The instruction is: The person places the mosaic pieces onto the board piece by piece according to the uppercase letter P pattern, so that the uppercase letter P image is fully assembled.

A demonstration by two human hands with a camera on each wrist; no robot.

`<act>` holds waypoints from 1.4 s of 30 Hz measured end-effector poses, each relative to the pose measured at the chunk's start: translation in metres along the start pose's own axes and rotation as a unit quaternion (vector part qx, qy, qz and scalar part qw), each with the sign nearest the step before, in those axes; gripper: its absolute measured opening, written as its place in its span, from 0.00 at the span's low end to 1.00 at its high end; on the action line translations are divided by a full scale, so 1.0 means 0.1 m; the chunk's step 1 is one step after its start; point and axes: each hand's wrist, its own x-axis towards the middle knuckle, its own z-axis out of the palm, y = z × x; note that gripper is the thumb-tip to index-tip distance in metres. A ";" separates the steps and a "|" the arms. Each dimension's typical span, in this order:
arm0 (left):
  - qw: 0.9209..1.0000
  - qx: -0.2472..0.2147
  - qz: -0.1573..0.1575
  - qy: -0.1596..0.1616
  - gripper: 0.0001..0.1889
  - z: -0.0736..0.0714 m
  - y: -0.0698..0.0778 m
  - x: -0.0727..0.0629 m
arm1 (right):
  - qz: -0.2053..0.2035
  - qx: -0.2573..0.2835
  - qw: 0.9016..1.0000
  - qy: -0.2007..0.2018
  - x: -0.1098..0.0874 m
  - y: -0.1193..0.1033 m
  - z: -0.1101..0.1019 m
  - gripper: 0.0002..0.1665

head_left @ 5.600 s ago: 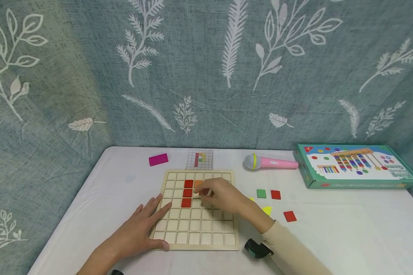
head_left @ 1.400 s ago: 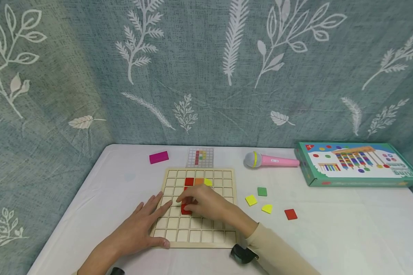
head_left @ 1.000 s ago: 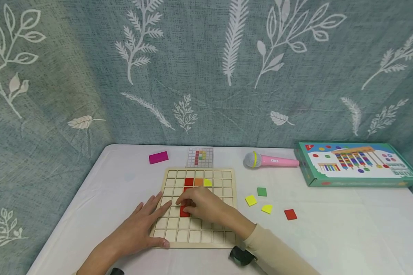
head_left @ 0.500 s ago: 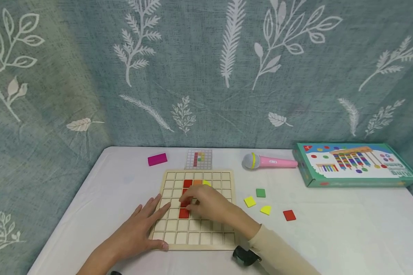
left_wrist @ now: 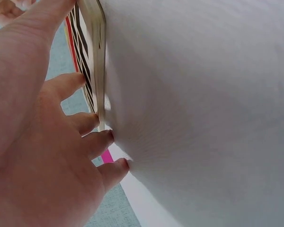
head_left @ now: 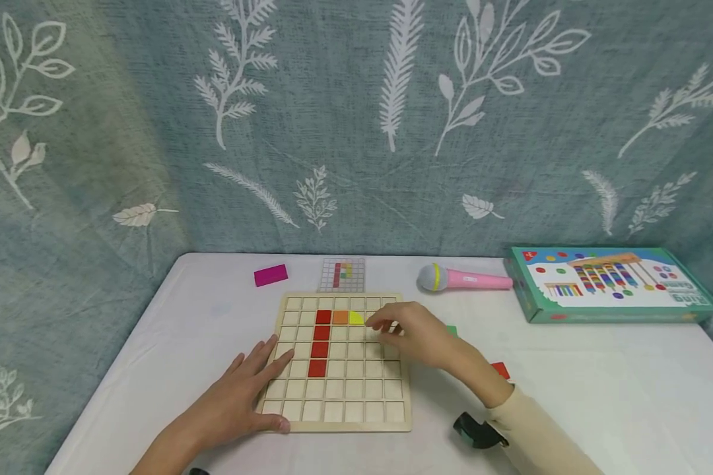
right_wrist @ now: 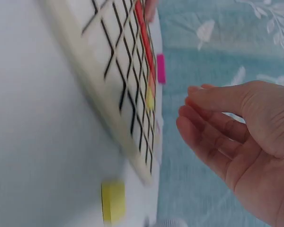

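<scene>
A wooden grid board (head_left: 344,427) lies on the white table. Several red tiles (head_left: 319,349) form a column in it, with an orange tile (head_left: 340,318) and a rounded yellow tile (head_left: 356,318) to the right of the topmost. My left hand (head_left: 237,396) rests with spread fingers on the board's left edge, thumb at the near corner. Over the board's right part hovers my right hand (head_left: 412,333), fingers loosely bent. In the right wrist view nothing shows between its thumb (right_wrist: 222,99) and fingers.
Right of the board lie a green tile (head_left: 453,330), a red tile (head_left: 500,369) and a yellow tile (right_wrist: 113,201), partly hidden by my right arm. Behind stand a pattern card (head_left: 341,275), a magenta block (head_left: 271,275), a pink toy microphone (head_left: 478,280) and a toy box (head_left: 618,284).
My right hand has left the red column and moved right. Since the oldest frame, a red tile and the rounded yellow tile have joined the board. My left hand stays put.
</scene>
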 end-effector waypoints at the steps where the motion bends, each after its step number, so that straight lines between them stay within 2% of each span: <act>1: 1.000 0.000 0.002 0.000 0.59 0.00 0.01 0.00 | 0.003 -0.003 1.000 0.004 -0.04 0.03 -0.05 0.13; 9: 1.000 0.002 0.001 0.001 0.58 -0.01 0.03 0.01 | 0.056 -0.025 0.998 0.016 -0.43 0.31 -0.33 0.15; 14: 1.000 0.001 -0.001 0.000 0.59 -0.01 0.03 0.02 | 0.072 -0.029 0.997 0.012 -0.68 0.48 -0.48 0.16; 25: 1.000 -0.002 -0.002 -0.002 0.58 -0.02 0.04 0.03 | 0.138 -0.041 0.989 -0.009 -1.18 0.65 -0.70 0.16; 33: 1.000 -0.002 -0.001 -0.003 0.59 -0.03 0.03 0.03 | 0.137 -0.021 0.990 -0.014 -1.38 0.74 -0.74 0.18; 42: 1.000 -0.006 -0.010 -0.008 0.59 -0.02 0.02 0.02 | 0.109 -0.006 0.994 -0.002 -1.49 0.79 -0.63 0.20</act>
